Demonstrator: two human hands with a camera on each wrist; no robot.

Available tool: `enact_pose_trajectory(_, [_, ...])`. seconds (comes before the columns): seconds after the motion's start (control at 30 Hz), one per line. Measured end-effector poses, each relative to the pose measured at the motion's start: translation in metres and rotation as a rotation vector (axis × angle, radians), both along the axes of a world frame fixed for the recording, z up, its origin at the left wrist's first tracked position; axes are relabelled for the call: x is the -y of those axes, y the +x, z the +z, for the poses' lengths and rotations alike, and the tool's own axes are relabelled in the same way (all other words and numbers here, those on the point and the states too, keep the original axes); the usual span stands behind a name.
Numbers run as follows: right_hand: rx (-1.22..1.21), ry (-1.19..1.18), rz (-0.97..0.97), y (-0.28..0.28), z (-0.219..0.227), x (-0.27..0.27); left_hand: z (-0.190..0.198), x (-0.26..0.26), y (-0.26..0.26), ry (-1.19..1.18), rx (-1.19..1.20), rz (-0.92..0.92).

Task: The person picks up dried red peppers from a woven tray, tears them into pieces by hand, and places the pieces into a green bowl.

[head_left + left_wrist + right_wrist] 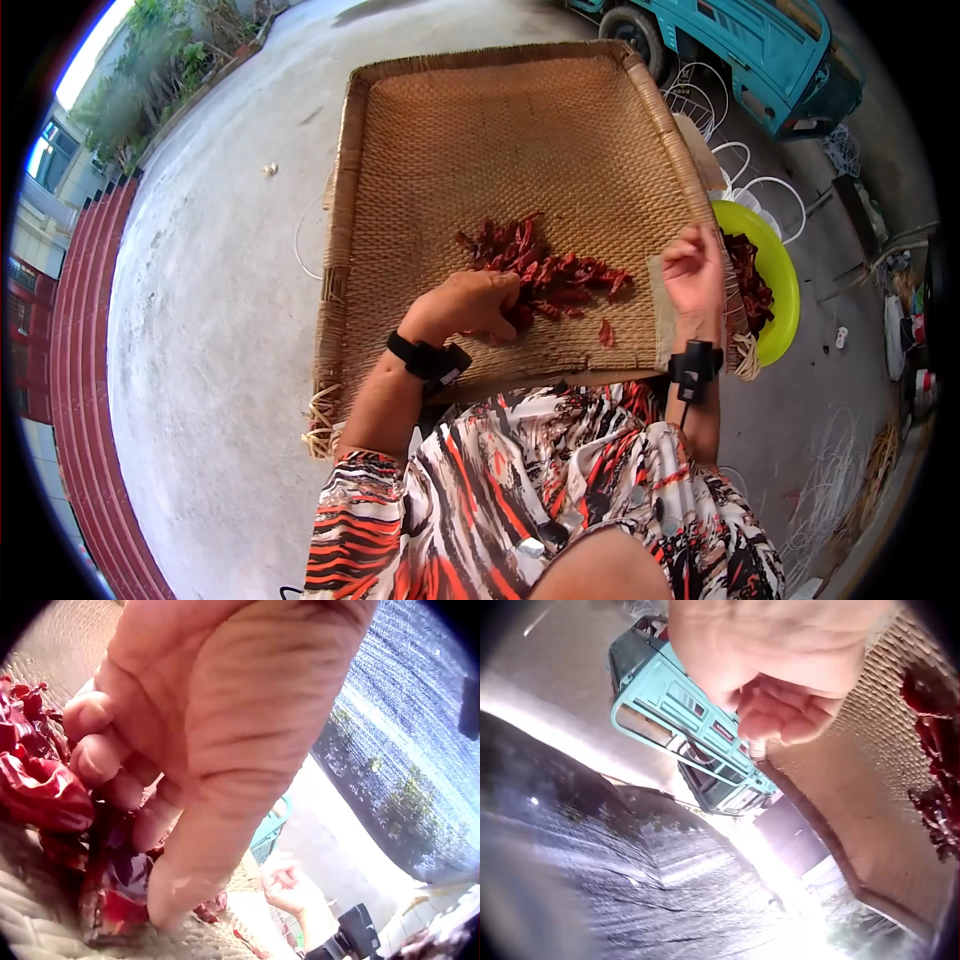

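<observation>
Dried red chili peppers (570,275) lie in a loose pile on a large woven tray (500,130). My left hand (465,303) is at the pile's near left side, palm down. In the left wrist view, its thumb and curled fingers close around a dark, shiny dried chili (124,889), with more wrinkled chilies (45,791) beside the knuckles. Over the tray's right edge, my right hand (693,268) is raised with loosely curled fingers and nothing in them. The right wrist view shows this hand (780,682) above the tray's rim, away from the pile.
A yellow-green basin (785,300) holding more dried chilies stands beyond the tray's right edge, below the right hand. One chili (607,333) lies apart near the front of the tray. A teal cargo tricycle (750,60) is parked at the back right, and red steps (90,300) run along the left.
</observation>
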State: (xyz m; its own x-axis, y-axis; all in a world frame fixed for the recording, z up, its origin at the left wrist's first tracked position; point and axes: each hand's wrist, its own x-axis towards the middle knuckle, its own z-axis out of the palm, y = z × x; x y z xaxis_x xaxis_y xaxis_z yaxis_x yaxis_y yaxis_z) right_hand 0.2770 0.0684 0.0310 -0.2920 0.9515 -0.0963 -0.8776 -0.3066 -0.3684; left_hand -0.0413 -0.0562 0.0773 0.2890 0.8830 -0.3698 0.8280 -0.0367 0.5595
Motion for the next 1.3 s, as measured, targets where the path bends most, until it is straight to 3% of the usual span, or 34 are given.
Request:
enact_pose_trajectory(0.17, [0.77, 0.303, 0.268, -0.07, 0.019, 0.035, -0.01, -0.002, -0.006, 0.128, -0.018, -0.078])
enact_pose_trajectory(0.27, [1.027, 0.542, 0.433, -0.092, 0.019, 0.05, -0.017, -0.003, -0.01, 0.248, 0.035, -0.07])
enact_pose_trajectory(0.37, [1.202, 0.713, 0.501, -0.103, 0.03, 0.063, -0.015, -0.006, -0.013, 0.251, 0.123, -0.032])
enact_pose_trajectory(0.47, [1.141, 0.923, 0.437, -0.109, 0.017, 0.065, -0.007, -0.007, -0.013, 0.209, 0.216, 0.018])
enact_pose_trajectory(0.53, [1.198, 0.908, 0.48, -0.108, 0.014, 0.067, -0.011, -0.009, -0.015, 0.304, 0.294, -0.003])
enact_pose_trajectory(0.7, [1.265, 0.806, 0.521, -0.106, 0.02, 0.07, 0.003, -0.009, -0.012, 0.207, 0.428, 0.116])
enact_pose_trajectory(0.83, [1.207, 0.614, 0.384, -0.086, 0.017, 0.05, -0.003, -0.017, -0.023, 0.187, 0.398, 0.319])
enact_pose_trajectory(0.9, [1.045, 0.52, 0.169, -0.068, 0.015, 0.038, -0.011, -0.013, -0.035, 0.285, 0.222, 0.322])
enact_pose_trajectory(0.97, [0.718, 0.257, -0.04, -0.046, 0.01, 0.027, -0.006, -0.012, -0.04, 0.267, 0.008, 0.338])
enact_pose_trajectory(1.03, [0.291, 0.055, -0.144, -0.019, 0.003, 0.009, -0.01, -0.012, -0.043, 0.289, -0.026, 0.339])
enact_pose_trajectory(1.13, [-0.136, 0.052, -0.262, 0.026, -0.012, -0.013, -0.027, -0.013, -0.046, 0.386, -0.031, 0.29])
enact_pose_trajectory(1.23, [-0.063, -0.101, -0.366, 0.031, 0.003, -0.003, -0.032, -0.013, -0.045, 0.407, -0.045, 0.267])
enact_pose_trajectory(1.3, [-0.023, -0.045, -0.253, 0.029, -0.006, -0.003, -0.035, -0.016, -0.042, 0.357, -0.066, 0.268])
